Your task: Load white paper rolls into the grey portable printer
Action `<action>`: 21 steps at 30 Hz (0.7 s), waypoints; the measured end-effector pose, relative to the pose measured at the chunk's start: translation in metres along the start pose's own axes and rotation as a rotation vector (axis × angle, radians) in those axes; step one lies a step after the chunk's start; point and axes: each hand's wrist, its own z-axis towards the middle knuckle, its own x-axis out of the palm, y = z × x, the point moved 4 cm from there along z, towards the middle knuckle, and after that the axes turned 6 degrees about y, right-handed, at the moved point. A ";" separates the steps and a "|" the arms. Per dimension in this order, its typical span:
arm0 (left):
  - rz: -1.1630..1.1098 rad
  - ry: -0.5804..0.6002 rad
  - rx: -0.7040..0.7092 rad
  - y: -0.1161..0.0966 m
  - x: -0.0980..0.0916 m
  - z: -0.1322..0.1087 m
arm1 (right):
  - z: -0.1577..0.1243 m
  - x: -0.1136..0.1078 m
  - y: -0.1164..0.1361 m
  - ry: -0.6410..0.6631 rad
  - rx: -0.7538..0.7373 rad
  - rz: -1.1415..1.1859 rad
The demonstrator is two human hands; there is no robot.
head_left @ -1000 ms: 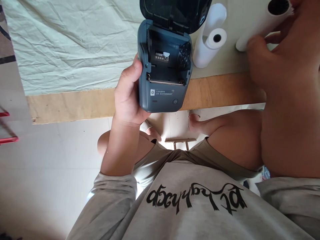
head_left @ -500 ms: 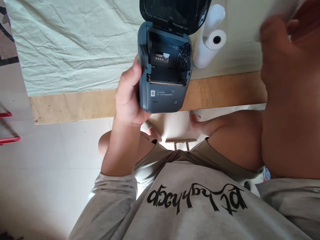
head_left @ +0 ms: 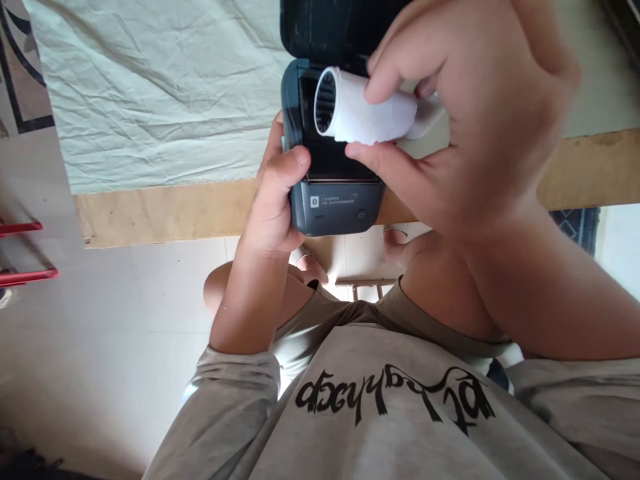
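My left hand (head_left: 273, 200) grips the left side of a dark blue-grey portable label printer (head_left: 335, 217), thumb hooked over its rim. The black lid (head_left: 320, 30) is tipped back, baring the paper compartment. A white paper roll (head_left: 370, 107) is pinched between the thumb and fingers of my right hand (head_left: 480, 120). It hovers over the compartment, lying sideways, its hollow, ridged dark core facing left. Whether it touches the printer I cannot tell. Behind it, another white paper roll (head_left: 427, 117) shows on the table, mostly covered by my right hand.
Creased pale green cloth (head_left: 165, 100) covers the table, leaving a bare wooden front edge (head_left: 165, 223). My legs are beneath that edge, with a wooden rung frame (head_left: 367, 283) on the floor between them. Red bars (head_left: 30, 276) stick out at far left.
My right hand has come in from the far right, bringing the white paper roll over the open printer. My left thumb has shifted onto the printer's rim; the lid stays up.
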 end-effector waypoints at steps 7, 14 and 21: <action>0.103 0.014 0.028 -0.001 -0.005 0.000 | 0.002 0.000 0.010 -0.050 -0.135 -0.170; 0.148 -0.203 0.022 -0.005 -0.007 0.000 | -0.008 0.006 0.020 -0.124 -0.285 -0.102; 0.099 -0.029 0.113 -0.004 0.001 -0.003 | -0.017 0.013 0.016 -0.110 -0.376 0.019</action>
